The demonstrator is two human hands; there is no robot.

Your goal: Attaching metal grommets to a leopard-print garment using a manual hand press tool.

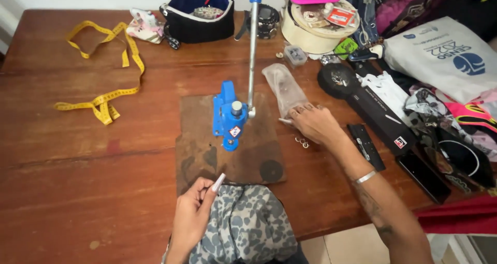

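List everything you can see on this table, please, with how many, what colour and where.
Hand press: one, blue, on a dark board at the table's middle.
Measuring tape: one, yellow, far left.
Pouch: one, black with navy lining, far edge.
Round tin: one, cream, far right.
Plastic bag: one, clear, beside the press.
Small metal rings: a few, silver, by the right hand.
White bag: one, right edge.
Patterned fabric: one, grey camouflage, near edge.
Table: one, brown wood.
Left hand: on the fabric.
Right hand: fingers on the plastic bag.
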